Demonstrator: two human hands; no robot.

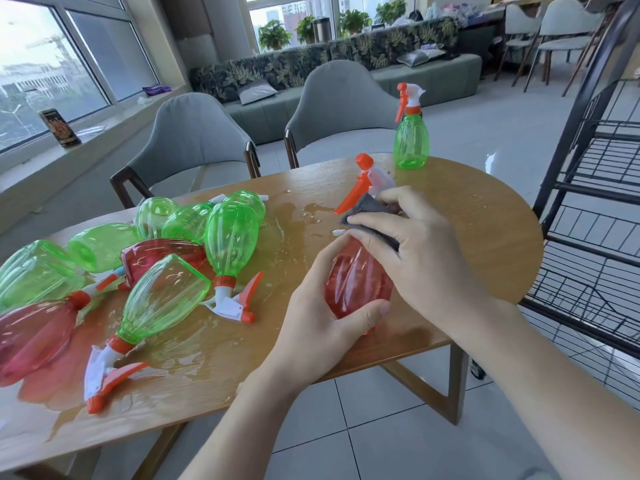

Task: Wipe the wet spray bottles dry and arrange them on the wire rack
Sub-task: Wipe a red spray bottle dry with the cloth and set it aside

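Gripping red bottle (358,282): left hand (322,317); right hand (415,251) pinches grey cloth (375,216); wet wooden table (450,216), tiled floor (398,427).

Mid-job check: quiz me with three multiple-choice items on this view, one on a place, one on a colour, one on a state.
1. Where is the upright green spray bottle?
A. far table edge
B. on the wire rack
C. on a chair

2. What colour is the bottle being wiped?
A. green
B. red
C. blue

3. The table around the lying bottles is:
A. dry
B. wet
C. covered

Answers:
1 A, it stands alone at the far edge.
2 B, the left hand grips the red spray bottle while the right hand presses a grey cloth on it.
3 B, puddles shine.
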